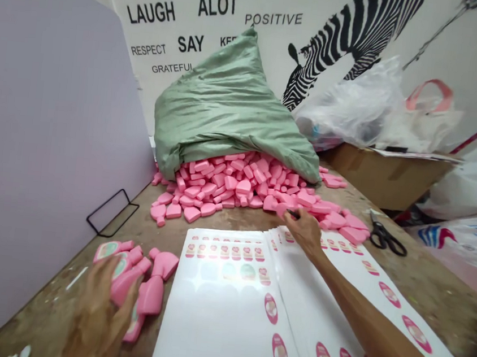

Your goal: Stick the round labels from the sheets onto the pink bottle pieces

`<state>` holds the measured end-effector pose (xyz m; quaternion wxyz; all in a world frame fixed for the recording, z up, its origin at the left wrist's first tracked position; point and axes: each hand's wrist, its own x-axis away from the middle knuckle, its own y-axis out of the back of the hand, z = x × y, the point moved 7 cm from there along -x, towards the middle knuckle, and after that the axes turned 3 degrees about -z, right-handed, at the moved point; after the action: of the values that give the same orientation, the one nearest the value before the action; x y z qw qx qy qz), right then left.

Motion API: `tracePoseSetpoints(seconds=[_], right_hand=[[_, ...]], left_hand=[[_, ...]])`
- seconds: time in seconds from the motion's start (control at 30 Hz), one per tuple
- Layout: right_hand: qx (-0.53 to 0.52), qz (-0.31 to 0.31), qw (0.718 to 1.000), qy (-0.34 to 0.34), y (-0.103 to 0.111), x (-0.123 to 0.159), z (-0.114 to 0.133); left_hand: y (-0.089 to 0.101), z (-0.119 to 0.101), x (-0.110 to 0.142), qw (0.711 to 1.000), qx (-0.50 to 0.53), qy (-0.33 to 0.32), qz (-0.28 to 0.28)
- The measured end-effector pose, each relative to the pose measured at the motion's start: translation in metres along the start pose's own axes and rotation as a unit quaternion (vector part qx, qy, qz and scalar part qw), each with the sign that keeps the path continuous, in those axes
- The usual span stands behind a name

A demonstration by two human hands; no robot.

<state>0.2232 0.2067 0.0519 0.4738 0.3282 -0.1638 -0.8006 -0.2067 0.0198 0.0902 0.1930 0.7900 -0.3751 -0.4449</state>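
Blurred by motion, my left hand is over a small group of pink plastic bottles at the left, fingers and thumb spread. Some of these bottles carry a greenish label. My right hand reaches to the near edge of a big heap of pink bottles. A thin black tool sticks out from its closed fingers, its kind unclear; the fingertips are close to a bottle in the heap. Sticker sheets with pink oval and small labels lie between my hands and under my right forearm.
The heap spills from a green sack against the wall. Black scissors lie on the table's right side. A black wire stand is beside the pale panel at left. A cardboard box and plastic bags stand back right.
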Motion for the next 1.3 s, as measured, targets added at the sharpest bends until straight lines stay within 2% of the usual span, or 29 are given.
tracePoseSetpoints(seconds=[0.03, 0.07, 0.17, 0.23, 0.3, 0.33, 0.37, 0.43, 0.47, 0.57, 0.67, 0.77, 0.87, 1.0, 1.13, 1.3], right_hand=[[-0.024, 0.028, 0.999, -0.017, 0.003, 0.019, 0.007], [-0.049, 0.062, 0.996, -0.030, 0.005, 0.042, 0.016], [-0.148, 0.161, 0.973, -0.068, 0.005, 0.123, 0.054], [-0.351, 0.236, 0.885, -0.195, -0.005, 0.181, 0.073], [-0.424, 0.310, 0.814, -0.248, -0.011, 0.228, 0.094], [-0.420, 0.349, 0.804, -0.236, -0.012, 0.243, 0.101], [-0.395, 0.383, 0.811, -0.202, -0.011, 0.251, 0.107], [-0.310, 0.407, 0.852, -0.112, -0.005, 0.251, 0.106], [-0.260, 0.394, 0.879, -0.074, -0.001, 0.243, 0.101], [-0.123, 0.294, 0.947, -0.024, 0.009, 0.204, 0.076], [-0.002, 0.215, 0.976, 0.034, 0.003, 0.171, 0.062], [0.105, 0.155, 0.975, 0.121, -0.009, 0.150, 0.060], [0.147, 0.118, 0.970, 0.155, -0.017, 0.139, 0.055], [0.163, 0.120, 0.960, 0.191, -0.023, 0.135, 0.051], [0.172, 0.129, 0.953, 0.214, -0.027, 0.140, 0.050], [0.161, 0.142, 0.952, 0.216, -0.030, 0.141, 0.044]], left_hand=[[-0.009, -0.013, 0.006, 0.998, 0.050, 0.036, 0.031], [-0.024, -0.027, 0.014, 0.985, 0.118, 0.085, 0.088], [-0.068, -0.083, 0.047, 0.908, 0.310, 0.174, 0.222], [-0.085, -0.114, 0.066, 0.861, 0.397, 0.196, 0.250], [-0.089, -0.128, 0.079, 0.840, 0.433, 0.219, 0.243], [-0.088, -0.128, 0.083, 0.831, 0.447, 0.233, 0.235], [-0.087, -0.125, 0.086, 0.821, 0.461, 0.248, 0.227], [-0.081, -0.111, 0.089, 0.801, 0.489, 0.274, 0.210], [-0.080, -0.103, 0.089, 0.794, 0.497, 0.283, 0.204], [-0.081, -0.082, 0.090, 0.790, 0.495, 0.295, 0.210], [-0.093, -0.076, 0.093, 0.780, 0.488, 0.306, 0.245], [-0.106, -0.081, 0.089, 0.783, 0.476, 0.305, 0.259], [-0.120, -0.093, 0.081, 0.780, 0.472, 0.299, 0.280], [-0.145, -0.110, 0.073, 0.765, 0.488, 0.285, 0.310], [-0.169, -0.115, 0.076, 0.749, 0.504, 0.279, 0.326], [-0.176, -0.113, 0.081, 0.737, 0.510, 0.291, 0.335]])
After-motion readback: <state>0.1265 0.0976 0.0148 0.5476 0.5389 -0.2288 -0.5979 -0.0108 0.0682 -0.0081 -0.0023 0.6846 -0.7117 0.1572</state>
